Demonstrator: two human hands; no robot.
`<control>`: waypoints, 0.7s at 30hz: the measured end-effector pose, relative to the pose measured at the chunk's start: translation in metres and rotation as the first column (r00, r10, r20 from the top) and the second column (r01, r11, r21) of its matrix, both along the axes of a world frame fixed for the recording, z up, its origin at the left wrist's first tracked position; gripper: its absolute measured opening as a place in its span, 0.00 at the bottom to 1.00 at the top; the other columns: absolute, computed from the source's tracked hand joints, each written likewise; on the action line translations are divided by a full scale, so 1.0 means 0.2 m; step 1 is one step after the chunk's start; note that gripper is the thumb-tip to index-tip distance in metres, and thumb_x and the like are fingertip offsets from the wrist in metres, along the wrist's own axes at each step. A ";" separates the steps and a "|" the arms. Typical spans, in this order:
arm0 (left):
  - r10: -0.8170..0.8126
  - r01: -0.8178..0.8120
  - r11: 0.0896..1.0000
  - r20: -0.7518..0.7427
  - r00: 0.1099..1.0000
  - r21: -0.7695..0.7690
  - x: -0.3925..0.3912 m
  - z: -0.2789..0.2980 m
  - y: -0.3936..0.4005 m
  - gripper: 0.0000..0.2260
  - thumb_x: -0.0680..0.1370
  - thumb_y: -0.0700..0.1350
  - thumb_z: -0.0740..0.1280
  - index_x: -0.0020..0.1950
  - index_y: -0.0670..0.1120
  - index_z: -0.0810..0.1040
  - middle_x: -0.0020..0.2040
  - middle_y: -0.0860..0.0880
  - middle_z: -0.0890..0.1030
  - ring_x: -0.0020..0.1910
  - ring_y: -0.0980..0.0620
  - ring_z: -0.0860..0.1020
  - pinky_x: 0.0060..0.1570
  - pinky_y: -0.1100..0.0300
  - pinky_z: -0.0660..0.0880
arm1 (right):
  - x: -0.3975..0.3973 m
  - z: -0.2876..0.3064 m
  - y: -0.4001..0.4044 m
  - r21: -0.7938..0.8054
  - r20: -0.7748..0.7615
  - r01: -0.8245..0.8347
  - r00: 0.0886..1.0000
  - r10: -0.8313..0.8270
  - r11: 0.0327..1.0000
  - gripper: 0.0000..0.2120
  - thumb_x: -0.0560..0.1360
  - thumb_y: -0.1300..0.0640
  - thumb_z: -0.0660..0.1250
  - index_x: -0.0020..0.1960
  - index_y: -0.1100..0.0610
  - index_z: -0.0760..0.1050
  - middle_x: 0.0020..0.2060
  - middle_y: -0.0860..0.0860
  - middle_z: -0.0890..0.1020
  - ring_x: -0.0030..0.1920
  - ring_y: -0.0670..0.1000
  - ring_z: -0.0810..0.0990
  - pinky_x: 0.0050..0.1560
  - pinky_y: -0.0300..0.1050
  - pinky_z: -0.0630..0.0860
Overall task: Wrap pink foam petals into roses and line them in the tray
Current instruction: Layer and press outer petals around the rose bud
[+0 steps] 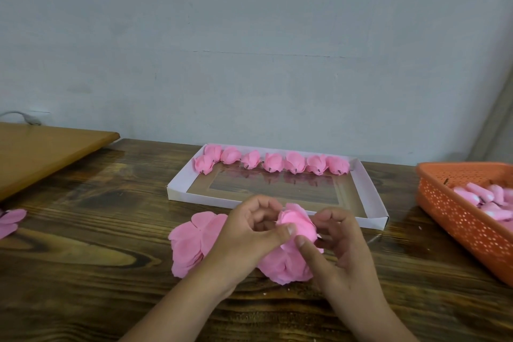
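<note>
Landmark: white tray [373,197] on the dark wooden tabletop [83,244], near the far wall.
Rose in progress: half-wrapped pink rose [297,223] held just in front of the tray's near rim, between both hands.
Left grip: left hand [249,233] curled round the rose from the left, thumb tip pressed on its front petal, fingers bent over the top.
Right grip: right hand [341,241] curled at the rose's right side, thumb touching its lower edge, fingers bent behind it.
Loose petals: pile of pink petals [191,241] flat on the tabletop in front of the tray, partly under the left wrist; more pink foam [286,266] hanging below the rose.
Finished roses: row of roses [273,162] lined along the tray's far wall, touching side to side.
Open room: tray floor bare in front of the row, up to the near rim.
Right of tray: orange basket [458,216] holding pink pieces, well apart from the hands.
Left of tray: lighter wooden board [41,153]; a few stray petals [11,221] at the frame's left edge.
</note>
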State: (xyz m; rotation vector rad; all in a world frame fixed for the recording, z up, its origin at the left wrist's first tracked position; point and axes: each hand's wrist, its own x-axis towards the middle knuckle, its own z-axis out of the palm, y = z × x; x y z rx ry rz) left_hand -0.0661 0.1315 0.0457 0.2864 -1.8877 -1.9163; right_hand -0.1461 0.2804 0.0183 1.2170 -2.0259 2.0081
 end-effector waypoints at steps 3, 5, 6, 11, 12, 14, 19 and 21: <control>-0.012 0.012 1.000 0.006 1.000 -0.027 0.01 0.00 0.00 0.10 0.74 0.36 0.75 0.51 0.48 0.83 0.47 0.48 0.87 0.45 0.55 0.84 0.42 0.66 0.78 | 0.01 0.01 -0.01 -0.031 0.056 -0.022 0.998 0.024 0.999 0.23 0.72 0.66 0.74 0.47 0.38 0.74 0.51 0.44 0.85 0.47 0.50 0.83 0.41 0.39 0.79; -0.029 0.029 0.999 0.008 1.000 -0.035 0.01 0.00 0.00 0.11 0.74 0.36 0.75 0.52 0.50 0.85 0.48 0.49 0.87 0.47 0.55 0.84 0.43 0.66 0.79 | 0.01 0.01 -0.01 -0.051 0.095 -0.034 0.995 0.039 0.998 0.22 0.71 0.68 0.74 0.46 0.40 0.74 0.50 0.47 0.85 0.47 0.52 0.83 0.41 0.40 0.80; -0.037 0.037 0.999 0.006 0.999 -0.034 0.01 0.00 0.00 0.11 0.74 0.36 0.75 0.52 0.50 0.85 0.48 0.50 0.87 0.48 0.55 0.84 0.43 0.66 0.79 | 0.01 0.01 -0.01 -0.053 0.101 -0.039 0.994 0.045 0.998 0.22 0.71 0.69 0.74 0.46 0.40 0.75 0.50 0.48 0.85 0.47 0.52 0.84 0.42 0.41 0.80; -0.050 0.051 0.997 0.013 0.999 -0.052 0.02 0.02 0.00 0.11 0.75 0.36 0.74 0.50 0.51 0.86 0.48 0.49 0.87 0.49 0.55 0.84 0.43 0.67 0.79 | 0.01 0.02 -0.01 -0.061 0.136 -0.055 0.989 0.063 0.997 0.17 0.71 0.66 0.74 0.49 0.45 0.77 0.52 0.51 0.85 0.51 0.56 0.83 0.49 0.56 0.82; -0.053 0.054 0.997 0.016 0.998 -0.057 0.02 0.02 0.00 0.10 0.75 0.36 0.74 0.50 0.51 0.86 0.48 0.50 0.87 0.49 0.55 0.84 0.43 0.67 0.78 | 0.01 0.02 -0.01 -0.078 0.164 -0.063 0.984 0.075 0.995 0.15 0.71 0.63 0.75 0.50 0.46 0.77 0.53 0.52 0.85 0.53 0.57 0.83 0.51 0.60 0.81; -0.060 0.061 0.996 0.016 0.998 -0.064 0.02 0.02 0.00 0.10 0.75 0.37 0.75 0.51 0.51 0.86 0.48 0.50 0.87 0.48 0.56 0.84 0.43 0.67 0.78 | 0.01 0.03 -0.01 -0.109 0.223 -0.074 0.970 0.097 0.991 0.12 0.68 0.54 0.74 0.51 0.46 0.78 0.54 0.53 0.85 0.53 0.57 0.84 0.52 0.62 0.81; -0.065 0.065 0.996 0.000 0.998 -0.065 0.02 0.03 0.00 0.10 0.75 0.38 0.75 0.50 0.52 0.86 0.49 0.50 0.87 0.48 0.54 0.84 0.44 0.66 0.79 | 0.01 0.03 -0.01 -0.158 0.286 -0.101 0.948 0.143 0.982 0.10 0.71 0.52 0.73 0.52 0.47 0.78 0.52 0.53 0.86 0.52 0.55 0.84 0.51 0.61 0.79; -0.064 0.064 0.996 -0.005 0.998 -0.066 0.02 0.03 0.00 0.11 0.75 0.37 0.75 0.49 0.53 0.86 0.48 0.50 0.87 0.48 0.54 0.84 0.44 0.65 0.79 | 0.01 0.03 -0.01 -0.167 0.307 -0.099 0.940 0.147 0.981 0.10 0.71 0.53 0.71 0.52 0.47 0.78 0.51 0.53 0.86 0.50 0.54 0.85 0.48 0.56 0.79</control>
